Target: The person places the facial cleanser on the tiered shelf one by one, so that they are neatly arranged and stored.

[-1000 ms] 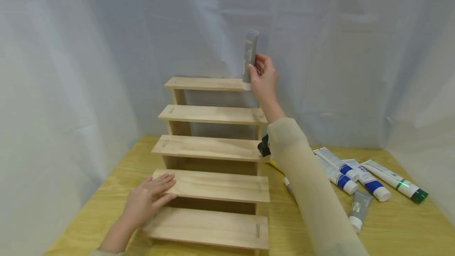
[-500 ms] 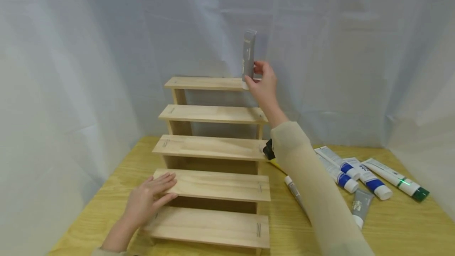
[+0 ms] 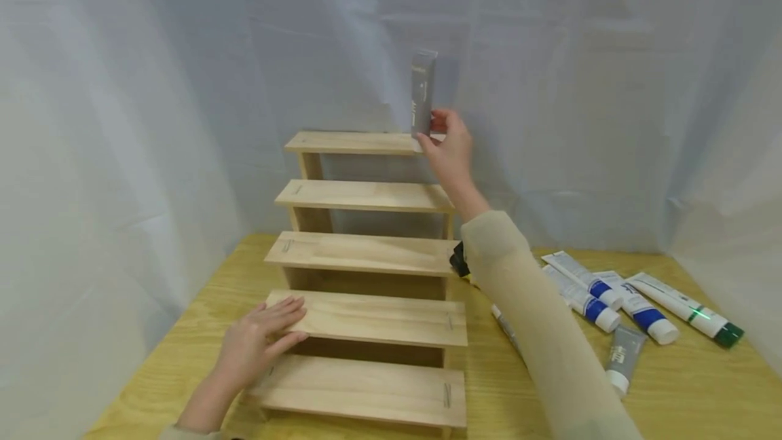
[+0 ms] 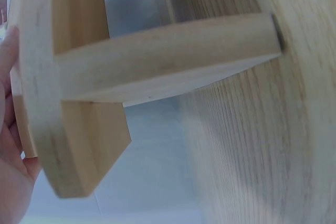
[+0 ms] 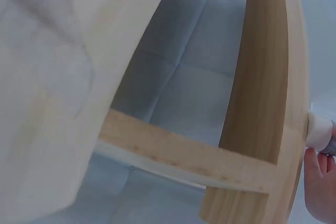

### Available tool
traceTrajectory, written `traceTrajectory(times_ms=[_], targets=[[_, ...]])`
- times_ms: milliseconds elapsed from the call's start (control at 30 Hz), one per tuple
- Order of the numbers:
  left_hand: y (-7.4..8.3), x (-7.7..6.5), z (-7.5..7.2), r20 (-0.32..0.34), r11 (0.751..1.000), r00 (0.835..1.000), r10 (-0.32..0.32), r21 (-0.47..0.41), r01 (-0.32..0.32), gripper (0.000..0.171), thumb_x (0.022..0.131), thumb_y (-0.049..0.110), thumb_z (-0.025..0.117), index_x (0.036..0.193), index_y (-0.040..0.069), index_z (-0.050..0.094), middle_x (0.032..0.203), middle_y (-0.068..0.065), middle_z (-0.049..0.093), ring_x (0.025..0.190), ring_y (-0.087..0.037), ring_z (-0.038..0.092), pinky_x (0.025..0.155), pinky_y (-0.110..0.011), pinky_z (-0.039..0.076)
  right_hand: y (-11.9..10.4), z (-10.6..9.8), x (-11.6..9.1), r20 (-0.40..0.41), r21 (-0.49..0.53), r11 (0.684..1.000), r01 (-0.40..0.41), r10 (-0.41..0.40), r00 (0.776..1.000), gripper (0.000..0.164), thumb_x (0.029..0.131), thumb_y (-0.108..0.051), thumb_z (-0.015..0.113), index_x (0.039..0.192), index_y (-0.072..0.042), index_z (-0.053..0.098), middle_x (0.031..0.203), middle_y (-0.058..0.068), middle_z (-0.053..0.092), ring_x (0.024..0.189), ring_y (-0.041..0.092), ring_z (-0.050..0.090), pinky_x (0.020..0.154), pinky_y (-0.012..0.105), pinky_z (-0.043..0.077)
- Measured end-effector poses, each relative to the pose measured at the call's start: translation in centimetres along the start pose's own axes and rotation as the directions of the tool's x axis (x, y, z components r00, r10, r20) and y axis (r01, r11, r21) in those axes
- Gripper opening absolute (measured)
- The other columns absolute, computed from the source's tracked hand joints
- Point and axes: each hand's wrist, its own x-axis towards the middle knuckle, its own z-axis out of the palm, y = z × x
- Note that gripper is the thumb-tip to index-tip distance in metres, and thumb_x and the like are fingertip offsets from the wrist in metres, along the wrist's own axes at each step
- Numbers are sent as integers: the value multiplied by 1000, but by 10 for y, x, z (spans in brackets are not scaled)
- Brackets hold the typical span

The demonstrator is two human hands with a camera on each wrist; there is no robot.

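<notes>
My right hand (image 3: 451,151) pinches a grey tube (image 3: 422,97) near its white cap. The tube stands nearly upright, cap down, at the right end of the top shelf of a wooden stepped rack (image 3: 366,248). In the right wrist view the white cap (image 5: 318,131) meets the top board (image 5: 295,93). My left hand (image 3: 253,341) rests on the left end of the second step from the bottom, fingers extended over the board and thumb at its front edge. The left wrist view shows part of that hand (image 4: 13,182) beside the rack's wooden side.
White tubes with blue bands (image 3: 638,307), a white tube with a green cap (image 3: 687,309) and a grey tube (image 3: 626,358) lie on the table at right. Another slim tube (image 3: 507,331) and a black object (image 3: 458,260) are partly behind my right sleeve. Pale sheeting (image 3: 550,87) surrounds the table.
My right hand has moved slightly left and down along the tube's lower end, bringing the tube a little left over the top shelf. The left hand stays in place.
</notes>
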Motion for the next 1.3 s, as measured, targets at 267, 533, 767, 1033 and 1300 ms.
traceTrajectory(times_ms=[267, 533, 767, 1033, 1300], targets=[[1, -1, -2, -4, 1000, 1000, -3, 2, 3, 38, 68, 30, 71, 97, 5, 68, 108, -4, 62, 99, -21, 58, 85, -52, 41, -6, 11, -2, 83, -122, 989, -79, 90, 993, 33, 78, 1, 64, 109, 5, 51, 102, 16, 59, 95, 22, 56, 82, 25, 47], [3, -2, -4, -11, 1000, 1000, 13, -9, -13, 39, 69, 29, 71, 98, 4, 68, 108, -5, 62, 98, -21, 59, 85, -52, 42, -9, 14, -2, 117, -363, 929, -67, 117, 986, 31, 82, -17, 65, 109, -3, 56, 100, 8, 63, 92, 17, 57, 82, 27, 45], [3, -2, -3, -16, 1000, 1000, 24, -12, -24, 38, 70, 31, 70, 97, 5, 68, 107, -5, 62, 97, -22, 59, 84, -52, 42, -12, 15, -1, 152, -555, 832, -26, 132, 980, 33, 84, -26, 61, 114, -12, 58, 96, 0, 65, 88, 16, 59, 77, 33, 44], [5, 0, 0, -14, 999, 999, 40, -15, -40, 39, 71, 33, 69, 97, 4, 68, 106, -6, 62, 97, -22, 59, 84, -52, 42, -14, 13, 1, 163, -655, 755, -6, 149, 975, 33, 85, -29, 59, 115, -16, 60, 96, -5, 66, 87, 16, 60, 74, 33, 44], [5, 0, 0, -19, 999, 999, 37, -9, -38, 39, 70, 33, 69, 97, 5, 68, 106, -6, 62, 96, -22, 59, 84, -53, 42, -14, 14, 3, 164, -668, 744, -23, 176, 971, 27, 84, -31, 60, 106, -17, 64, 94, -6, 66, 84, 16, 61, 69, 32, 46]])
